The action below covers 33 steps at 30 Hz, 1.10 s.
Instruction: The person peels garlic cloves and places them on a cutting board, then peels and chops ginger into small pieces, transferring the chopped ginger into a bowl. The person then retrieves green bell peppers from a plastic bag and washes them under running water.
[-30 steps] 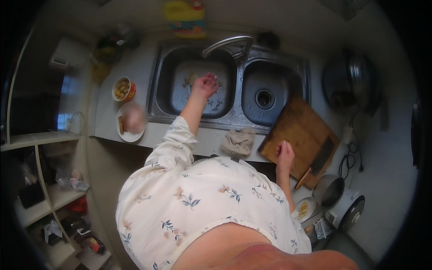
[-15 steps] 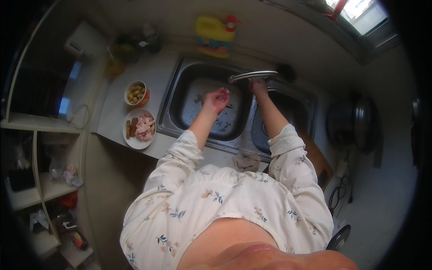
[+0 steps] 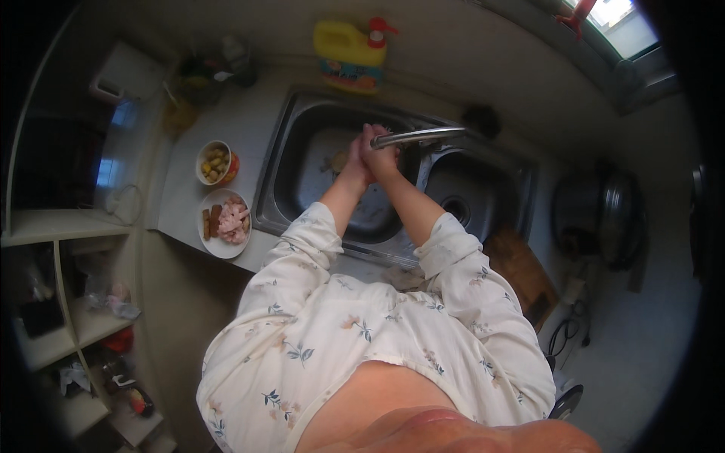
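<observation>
My left hand (image 3: pixel 355 164) and my right hand (image 3: pixel 384 157) are pressed together over the left basin of a steel double sink (image 3: pixel 273 198). Their fingers point away from me and look stretched out, though each hand partly hides the other. Neither appears to hold anything. The spout of the curved metal faucet (image 3: pixel 423 135) ends right at my right hand. Beyond my left hand, a pale brownish lump (image 3: pixel 334 160) lies in the basin, its kind unclear.
Left of the sink stand a cup of yellowish chunks (image 3: pixel 214 163) and a white plate (image 3: pixel 225 248) with pink meat pieces (image 3: pixel 234 220) and brown sticks. A yellow jug (image 3: pixel 349 57) is behind the sink. A wooden board (image 3: pixel 521 268) leans at the right.
My right hand has come from the faucet's base leftward to meet my left hand beneath the spout. The view has shifted slightly.
</observation>
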Available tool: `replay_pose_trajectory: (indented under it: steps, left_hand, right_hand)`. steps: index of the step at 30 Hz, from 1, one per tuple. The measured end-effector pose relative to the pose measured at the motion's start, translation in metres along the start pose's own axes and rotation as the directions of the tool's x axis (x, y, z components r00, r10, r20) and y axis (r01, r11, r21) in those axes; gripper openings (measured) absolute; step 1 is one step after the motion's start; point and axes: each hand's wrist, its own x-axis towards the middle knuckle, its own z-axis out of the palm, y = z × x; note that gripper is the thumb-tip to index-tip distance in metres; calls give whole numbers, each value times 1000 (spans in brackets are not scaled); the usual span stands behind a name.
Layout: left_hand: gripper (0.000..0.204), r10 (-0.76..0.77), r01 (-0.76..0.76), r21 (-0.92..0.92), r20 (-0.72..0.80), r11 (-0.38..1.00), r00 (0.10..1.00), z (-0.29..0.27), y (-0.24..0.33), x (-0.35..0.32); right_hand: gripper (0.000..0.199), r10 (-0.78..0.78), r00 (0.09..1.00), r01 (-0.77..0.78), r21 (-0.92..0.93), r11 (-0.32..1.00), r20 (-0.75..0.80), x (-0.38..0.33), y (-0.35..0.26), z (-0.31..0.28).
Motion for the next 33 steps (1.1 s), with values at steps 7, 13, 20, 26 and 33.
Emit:
replay_pose_trajectory:
  steps: [7,13,20,26,33]
  left_hand:
    - [16,21,-18,17,-166,1000,986,1,4,16]
    - [22,394,-158,928,13,339,919,-8,-17,10]
    - [41,-303,-138,739,-93,-660,948,-11,-97,-71]
    - [41,-501,-519,544,195,-660,843,-42,-155,-133]
    - [29,-146,-413,845,387,-338,911,-54,-128,-143]
  right_hand:
    - [18,-437,866,499,-385,776,244,13,33,-35]
    - [22,-93,967,137,-172,976,239,12,83,-63]
    - [20,-215,960,238,-119,964,182,-100,85,-88]
    - [22,216,959,-249,183,951,183,-221,89,-111]
    - [18,354,935,-344,317,884,25,-276,78,-136]
